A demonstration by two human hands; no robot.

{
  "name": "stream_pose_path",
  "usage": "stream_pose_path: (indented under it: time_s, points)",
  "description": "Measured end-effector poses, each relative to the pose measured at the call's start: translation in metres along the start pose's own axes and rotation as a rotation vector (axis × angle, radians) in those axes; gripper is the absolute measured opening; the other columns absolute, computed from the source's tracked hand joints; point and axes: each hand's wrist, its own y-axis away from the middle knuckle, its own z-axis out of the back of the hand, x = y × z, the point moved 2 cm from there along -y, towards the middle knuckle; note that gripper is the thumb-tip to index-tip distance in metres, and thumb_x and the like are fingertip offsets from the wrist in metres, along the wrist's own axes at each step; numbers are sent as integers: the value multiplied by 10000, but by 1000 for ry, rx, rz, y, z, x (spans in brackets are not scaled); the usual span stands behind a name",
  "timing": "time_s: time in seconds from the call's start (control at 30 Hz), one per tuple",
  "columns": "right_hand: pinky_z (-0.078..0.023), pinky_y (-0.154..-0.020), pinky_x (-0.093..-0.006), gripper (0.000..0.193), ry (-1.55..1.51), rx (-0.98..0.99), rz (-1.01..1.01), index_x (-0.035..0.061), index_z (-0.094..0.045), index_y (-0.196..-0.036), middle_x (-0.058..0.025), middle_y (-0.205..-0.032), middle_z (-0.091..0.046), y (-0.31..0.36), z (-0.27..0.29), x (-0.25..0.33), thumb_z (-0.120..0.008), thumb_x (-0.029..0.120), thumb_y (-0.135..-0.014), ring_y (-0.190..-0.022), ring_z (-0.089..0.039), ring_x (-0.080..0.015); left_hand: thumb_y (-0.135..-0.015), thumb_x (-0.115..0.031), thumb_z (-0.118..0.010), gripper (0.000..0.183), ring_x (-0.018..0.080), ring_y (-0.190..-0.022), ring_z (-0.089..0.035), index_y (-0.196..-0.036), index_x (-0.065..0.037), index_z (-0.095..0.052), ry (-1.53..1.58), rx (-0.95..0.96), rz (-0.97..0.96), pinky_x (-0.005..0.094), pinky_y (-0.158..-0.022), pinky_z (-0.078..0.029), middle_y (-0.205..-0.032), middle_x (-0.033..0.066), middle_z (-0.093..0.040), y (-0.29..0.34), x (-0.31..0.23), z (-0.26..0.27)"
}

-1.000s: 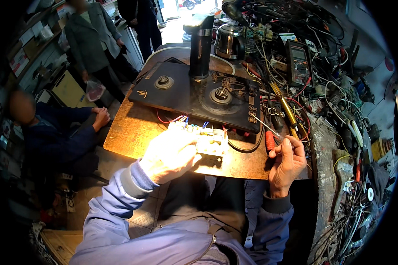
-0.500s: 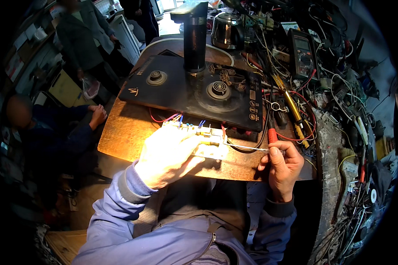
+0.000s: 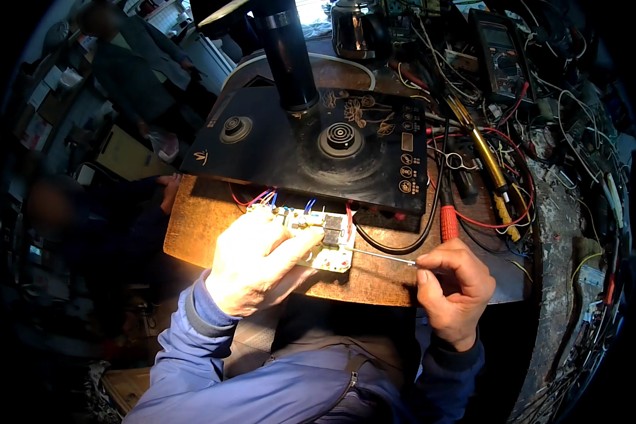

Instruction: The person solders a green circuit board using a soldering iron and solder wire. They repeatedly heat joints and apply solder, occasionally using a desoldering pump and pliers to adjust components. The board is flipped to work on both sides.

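A pale circuit board [image 3: 339,261] with black block-shaped components [image 3: 332,233] lies at the front edge of an induction cooktop panel [image 3: 261,155]. Coloured wires [image 3: 258,196] run from the board under the panel. My left hand [image 3: 251,261], brightly lit, is closed on the board's left part, thumb across the top. My right hand [image 3: 456,286] pinches the end of a thin metal rod [image 3: 381,255] between thumb and forefinger. The rod's far tip reaches the board's right side by the black components; whether it touches cannot be made out.
A tall black cylinder [image 3: 286,63] stands on the panel, with a kettle [image 3: 357,32] behind. To the right lie a red-handled tool [image 3: 449,222], a gold-coloured tool [image 3: 484,152], a multimeter [image 3: 502,56] and tangled cables. Two people [image 3: 131,67] [image 3: 78,212] are at the left.
My right hand has moved slightly away from the red-handled tool, nearer the front edge, with the rod. My left thumb has shifted on the board. The whole view has turned slightly.
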Motion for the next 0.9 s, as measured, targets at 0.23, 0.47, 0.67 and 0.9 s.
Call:
stream_pose_path:
  time_s: [0.23,0.47,0.67,0.9]
  points:
    - [-444,-533,-237,181,11,52,66,-17,-659,-875,-93,-772,-624,-5,1,0,-676,-87,-710,-619,-586,-135,-626,-165,-838,548,204,-642,-533,-1142,-82,-673,-32,-2,-16,331,-598,-453,-758,14,-585,1,0,-5]
    - [-451,-515,-279,172,35,120,82,-22,-644,-887,-110,-758,-608,-15,0,5,-660,-65,-722,-589,-585,-173,-630,-167,-840,536,187,-627,-531,-1134,-82,-680,-34,5,-10,320,-589,-453,-770,5,-602,-1,-1,-4]
    - [-452,-492,-320,208,138,244,77,-19,-638,-897,-118,-715,-566,-27,1,22,-652,-48,-692,-551,-576,-225,-611,-151,-839,541,192,-636,-540,-1125,-83,-686,-20,-16,-3,320,-595,-461,-770,12,-602,-3,-1,-4]
    - [-453,-481,-363,205,174,324,145,-26,-623,-898,-124,-697,-543,-36,0,29,-642,-51,-695,-528,-560,-269,-586,-131,-838,550,207,-654,-557,-1112,-75,-686,6,18,19,328,-617,-479,-756,15,-593,-4,-2,-2]
